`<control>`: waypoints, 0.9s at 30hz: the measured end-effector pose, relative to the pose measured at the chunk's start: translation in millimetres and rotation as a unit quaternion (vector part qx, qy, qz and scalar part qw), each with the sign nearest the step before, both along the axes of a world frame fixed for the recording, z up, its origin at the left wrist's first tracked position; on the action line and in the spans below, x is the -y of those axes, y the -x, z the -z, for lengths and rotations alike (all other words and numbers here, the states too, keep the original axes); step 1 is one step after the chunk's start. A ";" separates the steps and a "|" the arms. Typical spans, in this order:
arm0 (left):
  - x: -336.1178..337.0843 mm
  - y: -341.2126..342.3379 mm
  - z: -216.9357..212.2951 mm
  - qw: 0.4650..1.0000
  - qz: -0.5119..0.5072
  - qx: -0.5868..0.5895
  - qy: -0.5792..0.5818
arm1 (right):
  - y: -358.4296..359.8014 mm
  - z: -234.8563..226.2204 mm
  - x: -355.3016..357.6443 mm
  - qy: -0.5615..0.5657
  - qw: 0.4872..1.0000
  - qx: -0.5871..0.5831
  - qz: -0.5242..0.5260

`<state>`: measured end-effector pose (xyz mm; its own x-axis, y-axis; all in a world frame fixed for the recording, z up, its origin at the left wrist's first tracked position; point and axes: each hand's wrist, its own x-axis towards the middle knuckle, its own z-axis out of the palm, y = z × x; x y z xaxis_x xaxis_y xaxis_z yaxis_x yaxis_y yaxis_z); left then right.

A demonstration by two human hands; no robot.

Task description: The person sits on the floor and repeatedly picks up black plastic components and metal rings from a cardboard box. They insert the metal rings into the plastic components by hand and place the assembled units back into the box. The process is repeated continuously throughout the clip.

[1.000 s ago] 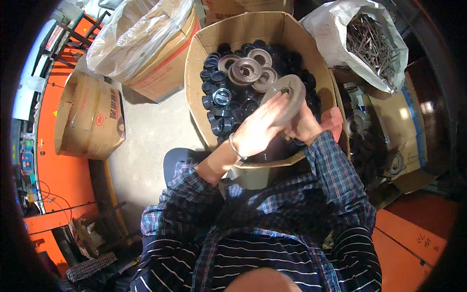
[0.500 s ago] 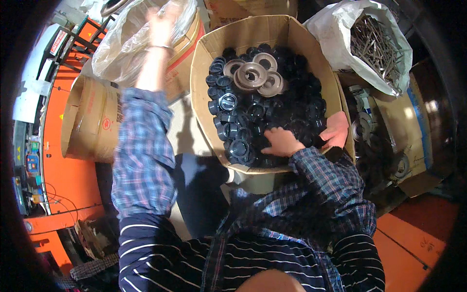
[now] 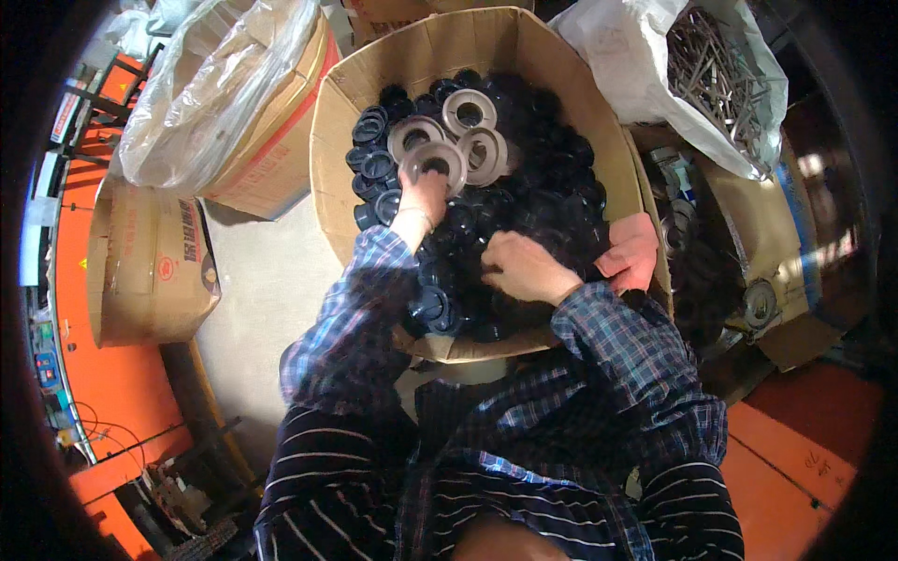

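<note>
My left hand [image 3: 426, 201] has its fingers hooked into the hole of a grey-brown flanged ring [image 3: 453, 173], gripping its near edge. Three more such rings lie just beyond and beside it: one at the far side [image 3: 470, 111], one at the left [image 3: 408, 129] and one at the right [image 3: 496, 148]. All rest on a heap of glossy black ring-shaped plastic parts [image 3: 432, 307] inside a large cardboard box [image 3: 341, 122]. Over the middle of the heap, my right hand [image 3: 528, 266] has curled fingers pointing left; whatever they hold is hidden.
A pink cloth or glove [image 3: 631, 248] hangs at the box's right wall. Beyond it stand a white sack of thin metal strips [image 3: 720, 79] and an open carton with loose parts [image 3: 692, 206]. At left are a plastic-lined carton [image 3: 271, 140] and another cardboard box [image 3: 140, 271].
My left hand has come back from the plastic-lined carton to the grey-brown rings and shifted one toward me. My right hand stays over the black parts, fingers now more curled.
</note>
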<state>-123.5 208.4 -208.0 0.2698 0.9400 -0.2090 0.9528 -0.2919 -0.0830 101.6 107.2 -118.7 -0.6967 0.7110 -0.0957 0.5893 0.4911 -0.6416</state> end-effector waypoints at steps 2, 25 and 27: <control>16.1 -0.4 -28.4 0.997 0.036 0.022 0.060 | -4.9 -14.9 -15.2 -0.077 0.989 -0.106 0.063; 154.6 -55.9 -194.4 0.695 -0.143 0.704 0.014 | -1.0 -104.7 15.9 0.024 0.895 -0.375 0.238; 156.0 -51.0 -195.0 0.741 -0.086 0.666 -0.016 | -0.1 -106.0 15.0 0.225 0.826 -0.451 0.252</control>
<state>-72.5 52.4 -13.0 0.0923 0.9830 0.1586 0.2194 -0.1754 0.9597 101.7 92.2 -12.8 -0.2545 0.9665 -0.0334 -0.1702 -0.0788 -0.9823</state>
